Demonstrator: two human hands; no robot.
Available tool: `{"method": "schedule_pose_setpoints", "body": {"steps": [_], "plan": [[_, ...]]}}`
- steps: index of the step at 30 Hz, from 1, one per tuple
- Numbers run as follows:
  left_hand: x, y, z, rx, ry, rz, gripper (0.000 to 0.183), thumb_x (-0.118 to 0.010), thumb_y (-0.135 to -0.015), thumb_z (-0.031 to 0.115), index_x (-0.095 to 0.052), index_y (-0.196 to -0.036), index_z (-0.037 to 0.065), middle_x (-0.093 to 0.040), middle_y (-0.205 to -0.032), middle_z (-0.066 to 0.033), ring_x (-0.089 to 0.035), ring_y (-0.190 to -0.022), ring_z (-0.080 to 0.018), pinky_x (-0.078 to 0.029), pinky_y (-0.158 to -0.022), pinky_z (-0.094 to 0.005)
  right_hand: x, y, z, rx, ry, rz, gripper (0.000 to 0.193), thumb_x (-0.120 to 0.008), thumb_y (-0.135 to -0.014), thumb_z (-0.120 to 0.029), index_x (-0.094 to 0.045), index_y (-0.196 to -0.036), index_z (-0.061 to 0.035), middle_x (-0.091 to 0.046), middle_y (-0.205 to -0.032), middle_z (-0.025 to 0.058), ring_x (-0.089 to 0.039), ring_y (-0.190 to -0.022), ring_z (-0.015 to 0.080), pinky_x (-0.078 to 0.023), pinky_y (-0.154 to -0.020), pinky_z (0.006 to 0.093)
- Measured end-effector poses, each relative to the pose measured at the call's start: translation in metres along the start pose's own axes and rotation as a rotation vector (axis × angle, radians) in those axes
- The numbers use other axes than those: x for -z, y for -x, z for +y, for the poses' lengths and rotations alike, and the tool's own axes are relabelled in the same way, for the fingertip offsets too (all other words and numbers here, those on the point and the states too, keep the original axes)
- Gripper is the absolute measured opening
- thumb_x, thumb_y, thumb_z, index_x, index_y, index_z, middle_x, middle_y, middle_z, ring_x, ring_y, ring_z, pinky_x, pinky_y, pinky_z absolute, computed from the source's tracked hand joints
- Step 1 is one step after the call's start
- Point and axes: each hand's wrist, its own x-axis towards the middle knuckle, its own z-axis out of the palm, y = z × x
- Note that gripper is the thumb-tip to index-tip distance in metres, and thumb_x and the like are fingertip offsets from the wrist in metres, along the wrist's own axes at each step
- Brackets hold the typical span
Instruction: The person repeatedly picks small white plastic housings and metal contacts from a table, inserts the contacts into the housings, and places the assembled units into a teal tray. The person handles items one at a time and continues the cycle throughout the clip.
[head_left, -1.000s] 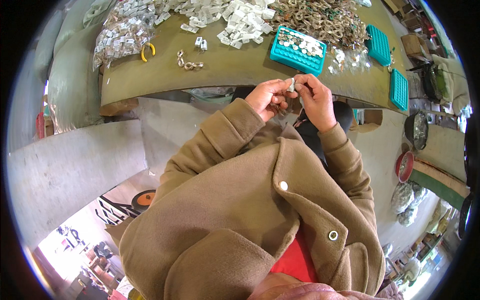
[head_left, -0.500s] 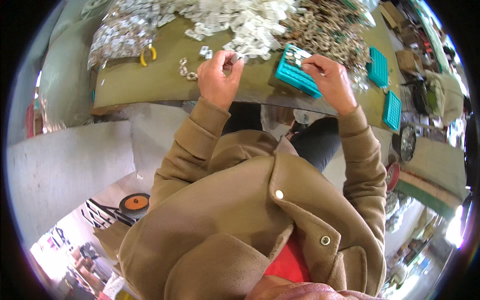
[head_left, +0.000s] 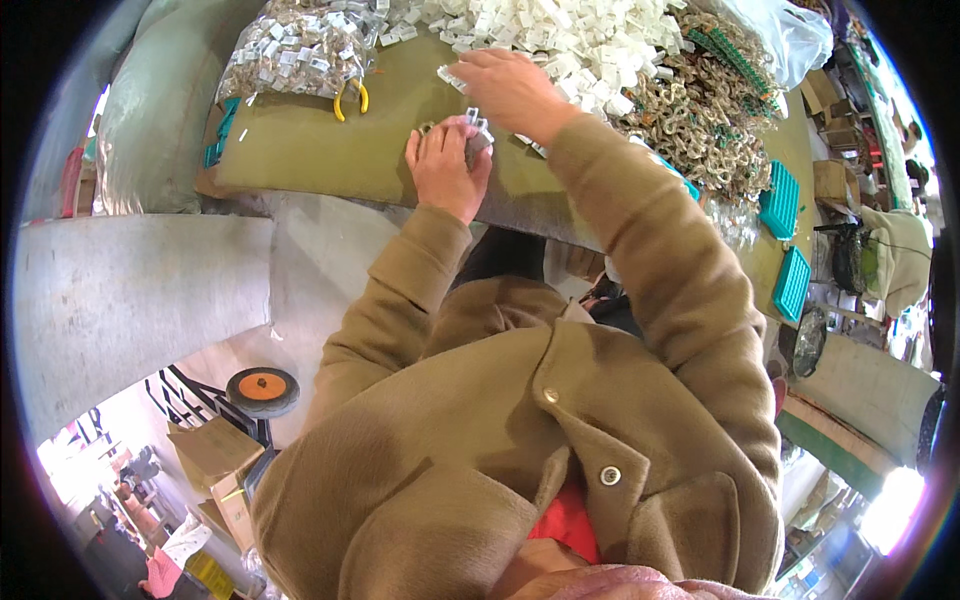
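Observation:
Near the table's front edge, my left hand (head_left: 448, 172) is closed round a few small white plastic pieces (head_left: 478, 128) that show between thumb and fingers. Some brownish metal bits lie partly hidden by its fingertips. My right hand (head_left: 512, 92) is stretched across to the left, palm down, fingers extended beside a white plastic piece (head_left: 452, 78) on the table. Beyond it spreads a large heap of white plastic pieces (head_left: 585, 45). My right forearm covers most of a teal tray, leaving only its corner (head_left: 682, 178) in sight.
A tangle of bronze-coloured metal parts (head_left: 680, 125) lies right of the white heap. Two teal trays, one (head_left: 779, 200) behind the other (head_left: 791, 284), sit at the right edge. Back left are a clear bag of pieces (head_left: 295, 52) and yellow-handled pliers (head_left: 364, 98).
My right hand has left the teal tray and swung left to the white pieces. My left hand has come lower and closer to the table. The view has shifted slightly.

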Motion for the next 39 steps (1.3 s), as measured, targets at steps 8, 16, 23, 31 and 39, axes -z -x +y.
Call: {"method": "schedule_pose_setpoints", "body": {"steps": [8,16,23,31,39], "plan": [[0.001,-0.007,-0.015,-0.024,0.025,-0.067,0.033,-0.071,-0.073,0.016,-0.058,-0.103,0.013,-0.061,-0.116,-0.0017,-0.056,-0.111,-0.0238,-0.031,-0.107,-0.0509,-0.01,-0.002,0.006,-0.049,0.206,-0.276,0.022,-0.059,-0.086,-0.017,-0.063,-0.107,-0.0182,-0.066,-0.101,0.0013,-0.061,-0.104,0.023,-0.042,-0.091,0.0373],[0.01,-0.022,-0.031,-0.109,0.127,-0.196,0.039,-0.072,-0.075,0.019,-0.059,-0.112,0.016,-0.061,-0.126,0.0002,-0.051,-0.125,-0.0235,-0.024,-0.112,-0.0519,0.051,0.047,0.033,-0.127,0.116,-0.09,0.016,-0.061,-0.08,-0.008,-0.066,-0.093,-0.0148,-0.069,-0.086,0.0045,-0.061,-0.097,0.025,-0.041,-0.096,0.039],[0.039,-0.016,-0.002,-0.055,0.084,0.069,0.044,-0.071,-0.084,0.03,-0.062,-0.122,0.012,-0.058,-0.133,-0.0071,-0.046,-0.13,-0.0298,-0.023,-0.113,-0.0508,0.08,0.079,0.034,-0.277,-0.066,0.226,0.008,-0.063,-0.081,-0.009,-0.066,-0.088,-0.0129,-0.067,-0.095,0.004,-0.058,-0.107,0.0266,-0.041,-0.096,0.0407],[0.023,-0.021,0.082,0.718,1.46,-0.371,0.026,-0.06,-0.097,0.019,-0.061,-0.118,0.003,-0.069,-0.101,-0.0051,-0.062,-0.08,-0.0077,-0.048,-0.067,-0.0223,0.108,0.102,-0.005,-0.38,-0.414,0.157,0.015,-0.057,-0.087,-0.009,-0.062,-0.101,-0.0082,-0.068,-0.087,0.0137,-0.065,-0.08,0.0352,-0.053,-0.068,0.043],[-0.002,-0.027,0.111,0.882,1.609,-0.519,0.016,-0.059,-0.098,0.022,-0.062,-0.106,0.008,-0.067,-0.091,-0.0011,-0.06,-0.077,-0.0065,-0.049,-0.068,-0.0234,0.128,0.139,-0.004,-0.33,-0.425,0.109,0.018,-0.06,-0.085,-0.009,-0.058,-0.103,-0.0046,-0.065,-0.083,0.017,-0.064,-0.081,0.0368,-0.052,-0.067,0.0428]]}}
